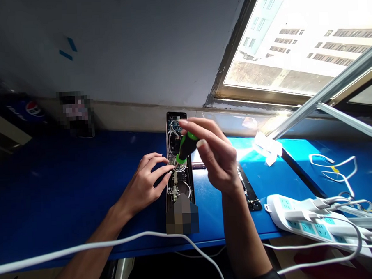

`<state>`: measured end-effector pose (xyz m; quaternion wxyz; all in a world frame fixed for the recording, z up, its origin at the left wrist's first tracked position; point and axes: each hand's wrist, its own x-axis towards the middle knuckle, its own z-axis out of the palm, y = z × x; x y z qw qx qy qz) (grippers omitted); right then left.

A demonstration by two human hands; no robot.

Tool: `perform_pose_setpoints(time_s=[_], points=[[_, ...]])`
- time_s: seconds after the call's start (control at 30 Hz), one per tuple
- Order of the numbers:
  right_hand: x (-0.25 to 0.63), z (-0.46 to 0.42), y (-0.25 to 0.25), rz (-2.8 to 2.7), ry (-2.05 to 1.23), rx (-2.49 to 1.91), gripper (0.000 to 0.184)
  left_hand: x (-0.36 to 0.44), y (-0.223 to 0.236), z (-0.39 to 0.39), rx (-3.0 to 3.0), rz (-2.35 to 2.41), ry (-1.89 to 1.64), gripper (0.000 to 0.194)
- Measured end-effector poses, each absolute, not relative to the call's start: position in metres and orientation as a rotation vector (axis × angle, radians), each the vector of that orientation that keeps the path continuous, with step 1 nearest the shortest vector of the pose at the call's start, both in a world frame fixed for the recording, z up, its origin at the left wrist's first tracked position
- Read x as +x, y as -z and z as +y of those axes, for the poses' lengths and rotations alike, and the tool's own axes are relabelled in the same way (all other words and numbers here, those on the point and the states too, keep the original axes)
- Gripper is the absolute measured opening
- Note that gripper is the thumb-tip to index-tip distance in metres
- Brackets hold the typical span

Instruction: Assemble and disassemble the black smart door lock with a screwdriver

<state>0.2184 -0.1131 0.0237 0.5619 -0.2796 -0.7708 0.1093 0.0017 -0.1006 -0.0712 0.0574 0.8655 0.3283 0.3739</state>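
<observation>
Gripping green-handled screwdriver in right hand, left hand open against wired panel; blue desk below window (sunlit, upper right).

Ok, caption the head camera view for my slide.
Right hand holds a green-handled screwdriver on an open wired panel, left hand beside it.

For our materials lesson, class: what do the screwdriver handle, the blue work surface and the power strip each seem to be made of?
The screwdriver handle looks like moulded plastic or rubber: glossy black with green bands. The blue work surface looks painted or laminated, given its smooth sheen; its core is hidden. The power strip looks like smooth, moulded white plastic.
</observation>
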Motion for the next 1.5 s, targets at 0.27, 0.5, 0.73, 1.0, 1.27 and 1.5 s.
perform_pose_setpoints(time_s=[0.27, 0.5, 0.73, 1.0, 1.27, 1.5], points=[[0.217, -0.111, -0.024, -1.737, -0.132, -0.607, 0.032, 0.002, 0.072, -0.1, 2.619, 1.0, -1.135, 0.022], [0.216, -0.115, -0.02, -1.744, -0.368, -0.526, 0.04, 0.002, 0.072, -0.1, 2.632, 0.986, -1.127, 0.021], [0.218, -0.117, -0.019, -1.765, -0.31, -0.648, 0.037, 0.002, 0.072, -0.1, 2.637, 0.983, -1.135, 0.02], [0.216, -0.118, -0.019, -1.724, -0.144, -0.654, 0.034, 0.003, 0.072, -0.102, 2.619, 0.996, -1.136, 0.02], [0.218, -0.118, -0.013, -1.7, -0.156, -0.654, 0.043, 0.002, 0.073, -0.102, 2.603, 0.995, -1.12, 0.02], [0.217, -0.121, -0.013, -1.839, -0.275, -0.728, 0.044, 0.003, 0.072, -0.102, 2.617, 0.988, -1.12, 0.021]])
